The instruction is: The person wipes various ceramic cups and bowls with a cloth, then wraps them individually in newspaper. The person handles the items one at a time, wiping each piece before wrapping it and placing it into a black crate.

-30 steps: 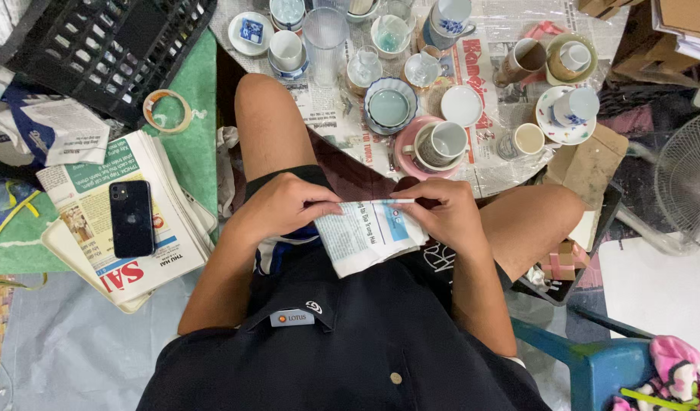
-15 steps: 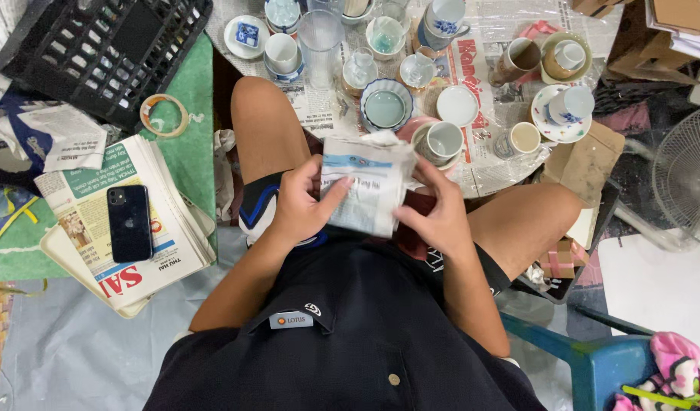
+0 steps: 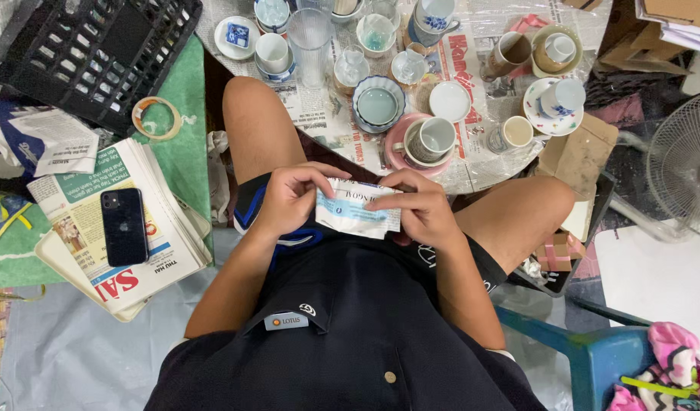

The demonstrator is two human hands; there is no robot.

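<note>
Newspaper-wrapped bundle sits in the person's lap, above the dark shorts and between the bare knees, pinched from both sides. The left hand grips its left end with thumb on top and fingers curled under; the right hand clamps its right end, fingers folded over the paper's upper edge. What is inside the wrap cannot be told.

Ahead of the knees, the tabletop is covered in newspaper and crowded with crockery. Near its front edge a white mug stands on a pink saucer, just beside a blue-rimmed bowl. A tall clear glass stands toward the far edge, and a small white cup on a blue-patterned saucer lies toward the right edge.

On the floor to the left, a black plastic crate lies tipped, with a stack of newspapers below it carrying a dark phone. A roll of tape rests between crate and stack.
</note>
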